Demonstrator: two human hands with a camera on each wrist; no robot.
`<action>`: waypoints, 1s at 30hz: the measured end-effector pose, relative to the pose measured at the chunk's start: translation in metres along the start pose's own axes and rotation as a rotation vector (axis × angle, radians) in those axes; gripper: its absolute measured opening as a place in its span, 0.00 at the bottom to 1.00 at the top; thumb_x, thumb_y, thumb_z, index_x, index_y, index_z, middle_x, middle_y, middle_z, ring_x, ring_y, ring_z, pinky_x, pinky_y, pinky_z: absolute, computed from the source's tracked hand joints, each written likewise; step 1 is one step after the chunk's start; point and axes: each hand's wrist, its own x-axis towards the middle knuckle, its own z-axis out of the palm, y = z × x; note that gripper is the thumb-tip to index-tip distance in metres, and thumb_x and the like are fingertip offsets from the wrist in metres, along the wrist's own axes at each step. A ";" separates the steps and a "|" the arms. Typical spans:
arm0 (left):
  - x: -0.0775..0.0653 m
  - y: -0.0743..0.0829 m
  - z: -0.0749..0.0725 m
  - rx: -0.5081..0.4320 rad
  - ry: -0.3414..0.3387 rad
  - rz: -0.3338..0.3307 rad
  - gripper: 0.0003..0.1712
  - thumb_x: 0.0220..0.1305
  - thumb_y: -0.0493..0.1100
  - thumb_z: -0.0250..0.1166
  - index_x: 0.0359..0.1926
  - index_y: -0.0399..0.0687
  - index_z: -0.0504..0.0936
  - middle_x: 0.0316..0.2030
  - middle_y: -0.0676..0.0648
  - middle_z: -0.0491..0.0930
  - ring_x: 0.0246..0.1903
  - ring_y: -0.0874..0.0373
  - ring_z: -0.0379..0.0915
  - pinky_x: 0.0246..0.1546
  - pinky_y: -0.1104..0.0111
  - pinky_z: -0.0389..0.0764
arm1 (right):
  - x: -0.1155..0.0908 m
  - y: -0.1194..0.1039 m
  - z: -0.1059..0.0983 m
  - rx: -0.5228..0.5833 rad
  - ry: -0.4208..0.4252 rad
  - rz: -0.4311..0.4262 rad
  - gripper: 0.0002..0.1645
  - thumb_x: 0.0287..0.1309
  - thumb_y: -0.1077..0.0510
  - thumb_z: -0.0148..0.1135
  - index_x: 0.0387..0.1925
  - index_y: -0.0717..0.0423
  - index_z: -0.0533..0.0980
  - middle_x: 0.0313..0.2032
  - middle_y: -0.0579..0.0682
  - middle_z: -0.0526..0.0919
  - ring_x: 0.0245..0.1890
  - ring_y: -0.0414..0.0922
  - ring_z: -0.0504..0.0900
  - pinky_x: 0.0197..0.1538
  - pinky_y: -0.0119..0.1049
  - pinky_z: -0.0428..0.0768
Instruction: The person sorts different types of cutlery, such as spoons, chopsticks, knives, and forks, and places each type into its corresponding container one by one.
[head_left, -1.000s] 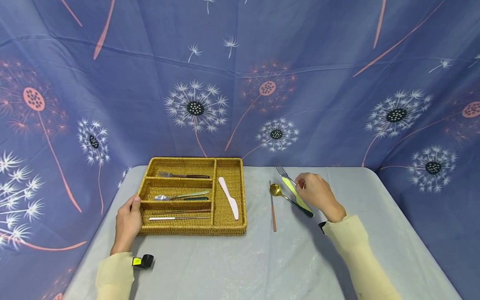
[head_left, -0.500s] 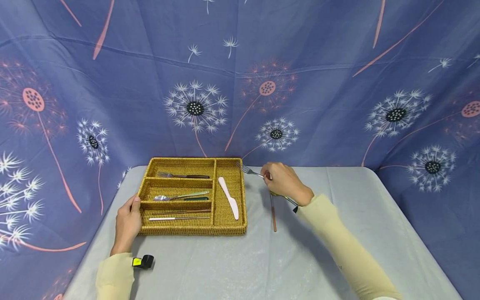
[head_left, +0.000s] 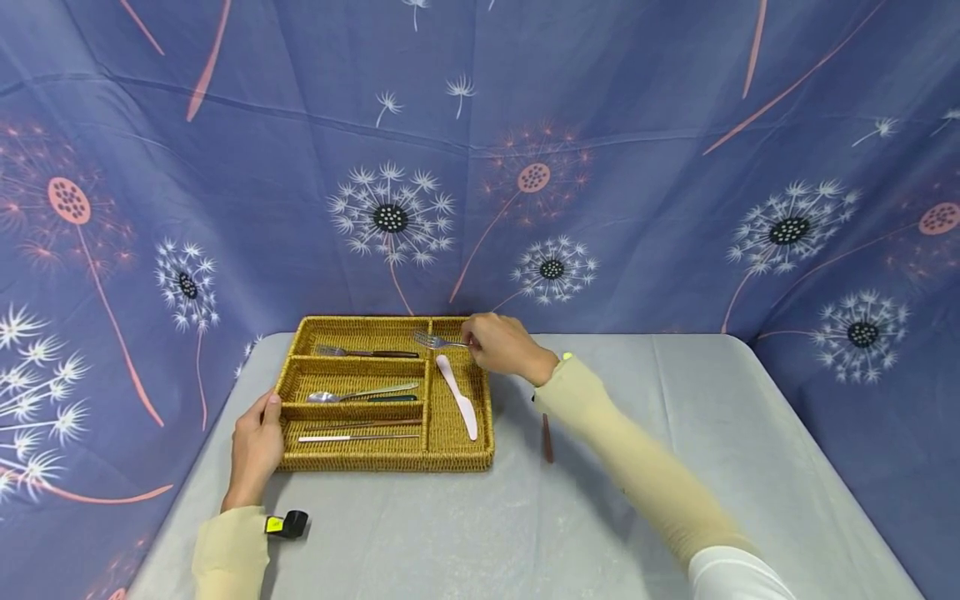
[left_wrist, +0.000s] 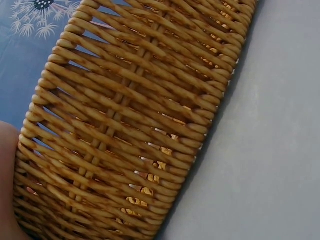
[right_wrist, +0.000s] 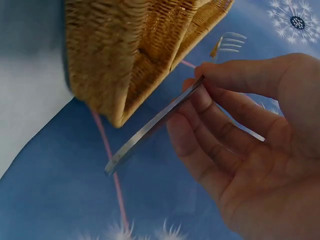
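My right hand (head_left: 501,343) pinches a silver fork (head_left: 433,341) by its handle, above the back of the tray's right compartment. Its tines point left, over the divider. In the right wrist view the handle (right_wrist: 145,131) sticks out from between thumb and fingertips. The woven cutlery tray (head_left: 390,461) has its left end held by my left hand (head_left: 255,450), the thumb on the rim. Inside the tray, a dark-handled fork (head_left: 367,352) lies in the back compartment. A pale pink knife (head_left: 457,398) lies in the right compartment. From the left wrist, mostly the woven side wall (left_wrist: 120,115) shows.
A spoon (head_left: 324,397) and a dark green handle (head_left: 393,398) lie in the middle compartment, chopsticks (head_left: 330,438) in the front one. Right of the tray, a brown stick end (head_left: 547,442) shows on the table (head_left: 420,533); my right forearm covers other cutlery. A patterned cloth (head_left: 645,167) hangs behind.
My right hand has carried the fork left, from above the loose cutlery on the table to over the tray. My left hand and the tray have stayed in place.
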 end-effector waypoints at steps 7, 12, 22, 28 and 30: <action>0.000 0.001 0.002 0.004 0.008 0.012 0.38 0.88 0.60 0.37 0.83 0.40 0.60 0.80 0.30 0.58 0.79 0.28 0.50 0.79 0.37 0.54 | 0.033 -0.019 0.012 -0.032 -0.059 -0.028 0.18 0.66 0.74 0.58 0.44 0.56 0.89 0.45 0.52 0.90 0.30 0.42 0.79 0.32 0.38 0.73; 0.000 0.001 0.002 0.003 0.002 0.008 0.38 0.88 0.60 0.37 0.84 0.41 0.60 0.80 0.30 0.58 0.80 0.28 0.49 0.79 0.36 0.54 | 0.054 -0.033 0.021 -0.056 -0.103 -0.040 0.19 0.67 0.74 0.57 0.25 0.52 0.78 0.27 0.45 0.74 0.23 0.39 0.60 0.27 0.35 0.57; 0.001 0.001 -0.001 0.002 -0.006 -0.002 0.39 0.88 0.61 0.37 0.84 0.42 0.59 0.81 0.31 0.57 0.80 0.27 0.48 0.79 0.36 0.52 | 0.092 -0.062 0.042 -0.120 -0.163 -0.066 0.28 0.70 0.67 0.67 0.20 0.47 0.64 0.19 0.41 0.65 0.21 0.37 0.61 0.26 0.33 0.61; 0.000 0.000 0.000 0.009 -0.004 -0.002 0.38 0.88 0.61 0.37 0.84 0.42 0.59 0.81 0.31 0.57 0.80 0.27 0.49 0.79 0.36 0.53 | 0.115 -0.075 0.058 -0.177 -0.187 -0.068 0.26 0.73 0.64 0.66 0.21 0.46 0.65 0.20 0.42 0.67 0.22 0.38 0.64 0.28 0.34 0.63; 0.000 0.000 0.000 0.009 -0.004 -0.003 0.38 0.88 0.61 0.36 0.84 0.42 0.59 0.81 0.31 0.57 0.80 0.27 0.49 0.79 0.36 0.53 | 0.121 -0.079 0.063 -0.186 -0.193 -0.072 0.24 0.73 0.62 0.67 0.22 0.45 0.68 0.21 0.41 0.70 0.22 0.37 0.67 0.28 0.33 0.64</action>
